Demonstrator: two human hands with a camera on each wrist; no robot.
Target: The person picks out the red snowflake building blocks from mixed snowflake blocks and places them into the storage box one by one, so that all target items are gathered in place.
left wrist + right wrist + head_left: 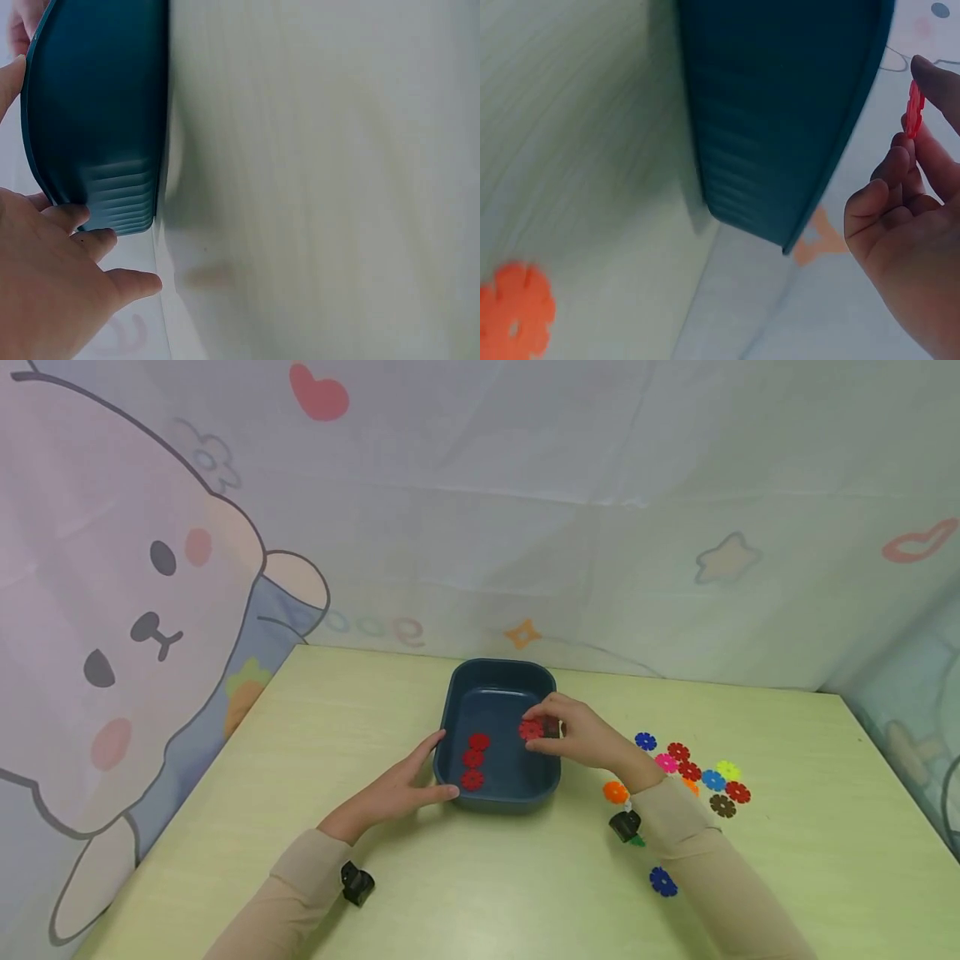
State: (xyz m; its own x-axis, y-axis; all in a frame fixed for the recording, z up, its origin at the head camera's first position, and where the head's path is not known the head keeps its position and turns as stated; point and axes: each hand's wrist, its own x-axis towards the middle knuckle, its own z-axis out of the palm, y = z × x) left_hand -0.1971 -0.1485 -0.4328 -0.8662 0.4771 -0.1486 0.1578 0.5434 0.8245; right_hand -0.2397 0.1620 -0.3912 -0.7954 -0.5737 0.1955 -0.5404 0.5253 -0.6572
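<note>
Over the right side of a dark blue basin (498, 677), my right hand (583, 737) pinches a red snowflake disc (531, 730) between thumb and fingers. In the right wrist view the disc (914, 109) stands edge-on at the fingertips, above the basin's rim. Several red discs (472, 758) lie in a row on the basin floor, along its left side. My left hand (397, 791) is spread about the basin's near left corner. Its thumb touches the rim, and some fingers rest along the ribbed outer wall (120, 191) in the left wrist view.
To the right of the basin, several snowflake discs in mixed colours lie scattered, among them a brown one (722, 806), a yellow one (727, 771) and an orange one (616, 792). A dark blue disc (663, 882) lies nearer. A printed cloth (465, 527) hangs behind the table.
</note>
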